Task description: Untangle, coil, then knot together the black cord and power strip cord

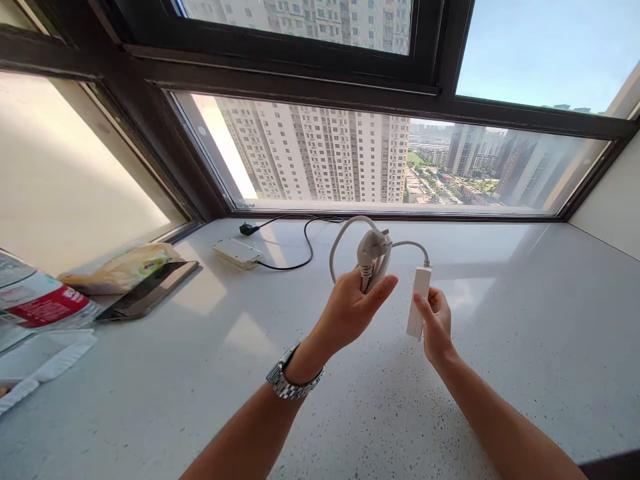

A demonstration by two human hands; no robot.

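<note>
White plastic catches the sun: the left hand (350,307) has its grip closed on a plug (371,252) and the looped cord (345,230), while the right hand (436,323) clamps a slim power strip (419,301) upright, both held above the speckled bench (500,347). Behind, near the window (380,160), lies another strip (238,253) beside a phone (150,288).
</note>
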